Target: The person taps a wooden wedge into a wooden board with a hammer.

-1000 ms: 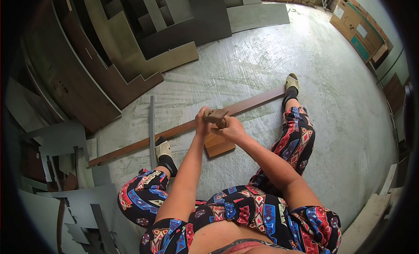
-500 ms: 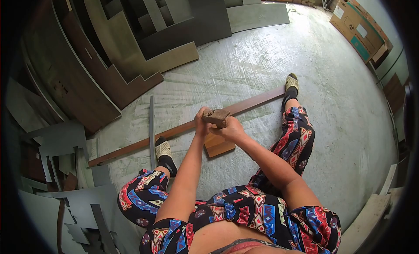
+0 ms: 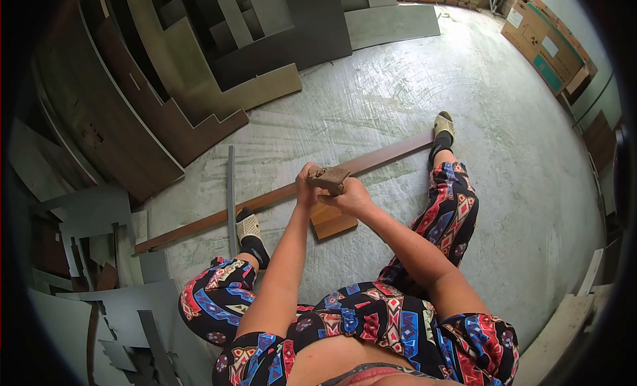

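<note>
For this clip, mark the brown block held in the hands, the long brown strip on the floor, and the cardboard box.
Brown block [image 3: 330,178]: head view, its visible face.
Long brown strip [image 3: 391,155]: head view, its right-hand stretch.
Cardboard box [image 3: 543,42]: head view, its printed side.

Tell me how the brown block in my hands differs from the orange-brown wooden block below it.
The brown block is duller and greyer; the orange-brown wooden block is brighter. Your left hand and right hand hold the brown block; the orange-brown wooden block shows below the hands. Both are brownish and partly hidden.
</note>
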Action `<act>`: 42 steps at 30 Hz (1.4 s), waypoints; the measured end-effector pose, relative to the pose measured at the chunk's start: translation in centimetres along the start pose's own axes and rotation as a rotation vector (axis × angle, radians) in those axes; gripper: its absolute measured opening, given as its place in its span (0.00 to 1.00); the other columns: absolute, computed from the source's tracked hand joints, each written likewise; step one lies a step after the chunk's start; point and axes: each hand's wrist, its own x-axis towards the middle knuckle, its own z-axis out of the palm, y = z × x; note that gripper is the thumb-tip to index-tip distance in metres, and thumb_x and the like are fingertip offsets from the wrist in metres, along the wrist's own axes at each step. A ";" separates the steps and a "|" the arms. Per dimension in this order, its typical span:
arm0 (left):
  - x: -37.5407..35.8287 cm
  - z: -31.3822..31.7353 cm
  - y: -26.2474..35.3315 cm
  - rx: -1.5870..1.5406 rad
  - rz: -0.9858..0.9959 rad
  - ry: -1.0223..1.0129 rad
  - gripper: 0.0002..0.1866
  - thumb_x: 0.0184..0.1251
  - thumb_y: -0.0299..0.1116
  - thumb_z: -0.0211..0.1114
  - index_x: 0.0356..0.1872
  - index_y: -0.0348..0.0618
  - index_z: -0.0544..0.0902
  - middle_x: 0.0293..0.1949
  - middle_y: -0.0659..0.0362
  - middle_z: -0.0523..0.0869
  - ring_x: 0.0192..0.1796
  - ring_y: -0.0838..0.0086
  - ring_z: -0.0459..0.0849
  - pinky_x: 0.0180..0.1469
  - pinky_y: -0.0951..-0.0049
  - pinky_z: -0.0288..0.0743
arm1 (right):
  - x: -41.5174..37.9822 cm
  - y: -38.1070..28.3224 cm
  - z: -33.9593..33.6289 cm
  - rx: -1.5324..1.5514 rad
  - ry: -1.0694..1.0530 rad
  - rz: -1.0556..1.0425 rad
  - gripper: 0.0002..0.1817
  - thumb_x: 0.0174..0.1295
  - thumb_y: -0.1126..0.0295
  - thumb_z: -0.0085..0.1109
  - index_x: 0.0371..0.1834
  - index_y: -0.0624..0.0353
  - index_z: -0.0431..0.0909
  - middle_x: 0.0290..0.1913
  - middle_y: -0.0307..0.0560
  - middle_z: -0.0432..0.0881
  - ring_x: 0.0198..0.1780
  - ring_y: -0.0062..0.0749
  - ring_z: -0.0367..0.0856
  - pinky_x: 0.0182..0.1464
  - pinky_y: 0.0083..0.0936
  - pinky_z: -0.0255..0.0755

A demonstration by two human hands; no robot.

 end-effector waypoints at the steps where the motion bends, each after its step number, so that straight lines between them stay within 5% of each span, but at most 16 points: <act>1: 0.0 0.0 0.0 -0.018 -0.009 0.003 0.03 0.59 0.29 0.56 0.34 0.46 0.76 0.31 0.69 0.79 0.32 0.86 0.76 0.33 0.82 0.72 | 0.0 -0.1 0.0 -0.003 -0.002 0.007 0.19 0.51 0.64 0.71 0.47 0.55 0.82 0.31 0.30 0.78 0.31 0.17 0.71 0.35 0.21 0.69; 10: 0.1 0.2 0.9 0.046 0.053 -0.006 0.07 0.54 0.28 0.64 0.33 0.46 0.77 0.31 0.68 0.81 0.35 0.85 0.77 0.38 0.79 0.74 | -1.7 -3.7 -1.8 0.046 0.010 0.025 0.18 0.52 0.64 0.71 0.45 0.59 0.82 0.28 0.31 0.78 0.27 0.16 0.73 0.30 0.20 0.70; 13: 0.2 1.4 3.8 0.072 0.006 0.064 0.08 0.49 0.24 0.65 0.30 0.44 0.75 0.30 0.67 0.80 0.33 0.83 0.76 0.38 0.78 0.73 | -0.2 -0.6 -0.5 0.179 0.164 -0.298 0.17 0.52 0.64 0.71 0.42 0.61 0.81 0.26 0.32 0.78 0.23 0.16 0.73 0.26 0.19 0.69; 16: 0.3 1.5 3.8 0.078 -0.022 0.097 0.09 0.49 0.22 0.66 0.29 0.43 0.75 0.29 0.66 0.80 0.33 0.83 0.75 0.38 0.78 0.73 | -1.8 -4.5 -2.9 0.268 0.023 -0.053 0.22 0.50 0.53 0.69 0.40 0.57 0.82 0.31 0.46 0.85 0.33 0.35 0.82 0.40 0.31 0.73; 19: 0.4 0.9 2.7 0.040 -0.046 0.047 0.09 0.50 0.23 0.68 0.29 0.43 0.75 0.29 0.65 0.80 0.33 0.83 0.75 0.38 0.78 0.73 | -1.2 -3.5 -2.3 0.089 0.054 -0.026 0.16 0.54 0.66 0.69 0.44 0.60 0.81 0.25 0.31 0.77 0.23 0.16 0.73 0.24 0.18 0.69; 28: 0.4 1.5 3.2 0.084 0.011 0.075 0.08 0.50 0.22 0.66 0.29 0.42 0.75 0.27 0.63 0.78 0.31 0.81 0.74 0.37 0.78 0.72 | -0.5 -1.6 -1.1 0.198 0.170 -0.297 0.15 0.52 0.65 0.70 0.39 0.61 0.81 0.24 0.31 0.76 0.21 0.16 0.72 0.24 0.19 0.68; 31: 0.2 0.6 -1.3 -0.212 -0.111 0.031 0.09 0.52 0.25 0.67 0.32 0.44 0.75 0.30 0.68 0.78 0.35 0.84 0.75 0.38 0.80 0.72 | -1.0 -2.5 -1.9 0.097 0.027 0.012 0.15 0.54 0.66 0.69 0.42 0.61 0.82 0.23 0.30 0.76 0.21 0.15 0.71 0.23 0.19 0.68; 34: 0.3 0.1 -1.9 -0.179 -0.087 -0.027 0.07 0.57 0.27 0.65 0.34 0.46 0.75 0.32 0.69 0.78 0.36 0.86 0.75 0.39 0.80 0.73 | -1.7 -3.6 -2.2 0.191 0.074 -0.061 0.15 0.54 0.66 0.69 0.41 0.61 0.82 0.22 0.31 0.75 0.21 0.15 0.71 0.22 0.19 0.66; 37: 0.3 1.3 0.5 0.067 -0.018 0.070 0.08 0.51 0.25 0.66 0.30 0.44 0.75 0.28 0.63 0.78 0.32 0.79 0.75 0.37 0.77 0.73 | -2.0 -3.9 -2.5 0.230 0.044 -0.026 0.19 0.50 0.55 0.70 0.39 0.57 0.82 0.31 0.44 0.85 0.33 0.32 0.82 0.40 0.29 0.73; 38: 0.4 1.7 1.5 0.152 -0.002 0.128 0.09 0.47 0.24 0.67 0.28 0.42 0.75 0.26 0.60 0.78 0.30 0.76 0.75 0.36 0.75 0.72 | -1.9 -3.9 -2.5 0.212 0.032 -0.010 0.19 0.50 0.55 0.70 0.39 0.57 0.82 0.32 0.44 0.85 0.33 0.32 0.82 0.40 0.29 0.73; 40: 0.3 0.8 -0.7 0.017 -0.043 0.060 0.05 0.57 0.28 0.64 0.32 0.45 0.75 0.30 0.67 0.78 0.33 0.81 0.75 0.38 0.78 0.73 | -1.8 -3.9 -2.6 0.180 0.013 0.019 0.19 0.50 0.56 0.70 0.39 0.57 0.82 0.32 0.43 0.85 0.33 0.31 0.82 0.40 0.29 0.73; 42: 0.3 0.4 -1.5 -0.060 -0.061 0.010 0.04 0.61 0.31 0.62 0.34 0.45 0.75 0.33 0.69 0.79 0.34 0.83 0.76 0.38 0.79 0.74 | -1.7 -3.5 -2.1 0.162 0.030 0.008 0.16 0.53 0.61 0.69 0.39 0.60 0.82 0.26 0.35 0.79 0.25 0.20 0.74 0.28 0.21 0.68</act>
